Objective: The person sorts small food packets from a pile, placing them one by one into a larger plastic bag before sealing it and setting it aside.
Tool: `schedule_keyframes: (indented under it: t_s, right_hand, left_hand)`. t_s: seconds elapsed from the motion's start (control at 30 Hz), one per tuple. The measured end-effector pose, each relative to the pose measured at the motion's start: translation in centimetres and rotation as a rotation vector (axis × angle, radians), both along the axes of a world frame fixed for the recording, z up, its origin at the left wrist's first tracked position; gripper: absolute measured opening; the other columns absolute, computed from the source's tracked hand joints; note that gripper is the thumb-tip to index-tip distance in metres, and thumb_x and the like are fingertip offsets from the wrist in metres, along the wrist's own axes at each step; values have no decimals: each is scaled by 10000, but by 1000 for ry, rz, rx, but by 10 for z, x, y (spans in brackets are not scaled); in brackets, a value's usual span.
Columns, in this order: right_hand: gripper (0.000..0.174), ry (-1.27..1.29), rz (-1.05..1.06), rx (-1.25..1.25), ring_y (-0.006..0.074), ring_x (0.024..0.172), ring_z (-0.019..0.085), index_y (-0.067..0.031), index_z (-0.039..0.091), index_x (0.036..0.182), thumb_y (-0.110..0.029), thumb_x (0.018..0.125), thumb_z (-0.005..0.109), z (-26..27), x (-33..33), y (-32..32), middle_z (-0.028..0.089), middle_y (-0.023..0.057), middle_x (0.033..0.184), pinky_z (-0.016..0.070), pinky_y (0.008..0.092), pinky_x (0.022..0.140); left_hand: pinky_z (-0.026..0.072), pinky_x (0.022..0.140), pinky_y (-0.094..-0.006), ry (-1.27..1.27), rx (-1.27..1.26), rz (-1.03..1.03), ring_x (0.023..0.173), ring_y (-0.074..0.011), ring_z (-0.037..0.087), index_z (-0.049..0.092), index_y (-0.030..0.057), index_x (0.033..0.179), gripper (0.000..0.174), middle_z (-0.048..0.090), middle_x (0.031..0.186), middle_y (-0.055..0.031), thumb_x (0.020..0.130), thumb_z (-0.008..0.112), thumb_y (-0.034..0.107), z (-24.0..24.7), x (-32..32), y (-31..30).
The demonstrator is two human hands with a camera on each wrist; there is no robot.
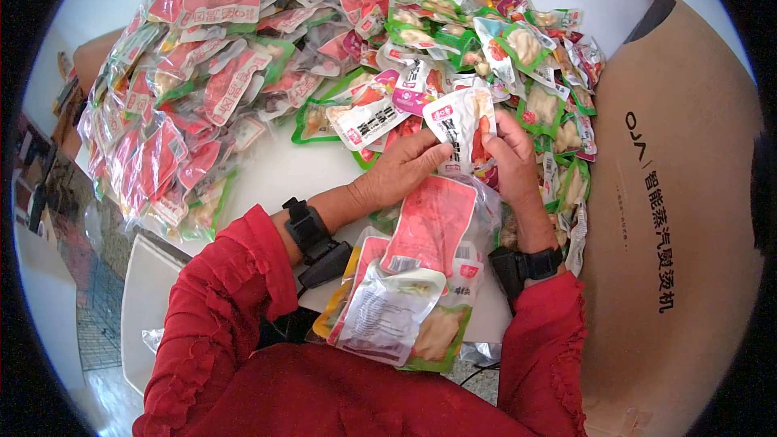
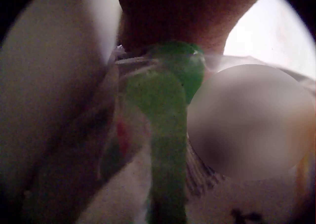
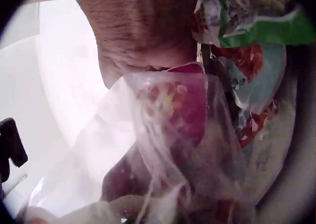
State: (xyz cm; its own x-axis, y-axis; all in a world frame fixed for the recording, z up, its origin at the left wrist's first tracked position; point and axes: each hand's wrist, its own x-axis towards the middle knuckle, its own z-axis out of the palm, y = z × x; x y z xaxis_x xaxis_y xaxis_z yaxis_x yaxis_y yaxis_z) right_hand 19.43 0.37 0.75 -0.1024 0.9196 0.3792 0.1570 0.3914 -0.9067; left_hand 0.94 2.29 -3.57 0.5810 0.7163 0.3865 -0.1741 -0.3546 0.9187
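A white vacuum-sealed food packet with dark lettering and an orange-red patch is held up between both hands. My left hand pinches its lower left side, thumb on the front. On its right edge my right hand grips with thumb and fingers. Just below the hands, a clear plastic bag holds several packets, among them a red one and one with a silvery back. Close up, a green packet shows in the left wrist view. Through clear film, the right wrist view shows a magenta packet.
A big heap of red-labelled packets in clear bags covers the table's left side. Loose green, white and purple packets pile up behind and right of the hands. A tall cardboard box stands along the right edge of the white table.
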Motion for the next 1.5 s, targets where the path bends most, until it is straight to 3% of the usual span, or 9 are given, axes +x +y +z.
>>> schedule_keyframes:
  t_s: [0.1,0.2,0.27,0.37,0.57,0.93,1.13,1.2,1.5]
  right_hand:
    - [261,26,69,-72,74,791,517,9,511,1040,-52,793,452,-2,1,1,564,24,901,419,222,716]
    - [272,93,136,-110,83,809,527,9,501,1050,-55,792,443,1,-2,-2,567,34,921,421,229,738]
    - [281,124,169,-127,89,821,532,9,496,1056,-62,790,442,1,-2,-2,569,40,931,423,235,750]
    - [295,182,213,-162,100,841,541,6,491,1063,-73,783,442,-1,0,1,572,49,946,426,245,770]
    - [305,267,226,-203,110,843,547,0,496,1061,-81,770,449,1,-2,-1,573,52,960,427,252,782]
    - [288,288,224,-217,103,834,540,-6,506,1034,-79,761,448,-7,2,3,570,39,942,427,239,759]
    - [334,320,218,-216,114,873,538,-3,497,1101,-180,820,523,-3,-5,-4,567,44,989,428,255,784]
    - [401,169,174,-162,124,909,534,-5,488,1129,-241,817,577,-9,-3,-2,562,50,1023,426,266,802]
    - [411,239,220,-225,112,891,524,-19,501,1126,-254,803,599,-5,-2,-3,567,27,996,414,258,797]
  left_hand:
    - [373,836,-239,116,10,75,936,-92,464,485,24,1141,298,528,1010,-20,919,413,210,-1,-3,2]
    - [397,748,-225,17,17,131,835,-82,477,532,25,1031,235,530,887,-7,913,420,195,-1,-2,0]
    - [390,646,-225,106,-30,152,714,-66,447,539,25,878,193,482,748,17,907,429,181,10,-8,-5]
    - [358,582,-224,51,-27,171,644,-56,394,497,29,770,208,407,668,33,903,439,177,9,-4,-6]
    - [352,557,-230,109,160,218,615,-65,375,475,25,753,224,385,644,21,907,438,183,0,-2,1]
    - [363,539,-255,122,115,165,601,-76,413,491,10,742,235,436,630,-1,889,450,189,8,-7,-3]
    - [366,523,-273,107,121,151,573,-95,419,491,1,716,236,441,605,-25,869,465,178,15,-5,-8]
    - [364,514,-281,100,144,144,565,-102,420,489,-2,715,236,443,602,-34,869,463,176,16,-5,-9]
    - [353,506,-305,137,302,158,538,-144,421,477,-1,710,251,420,570,-70,881,442,180,10,-7,-3]
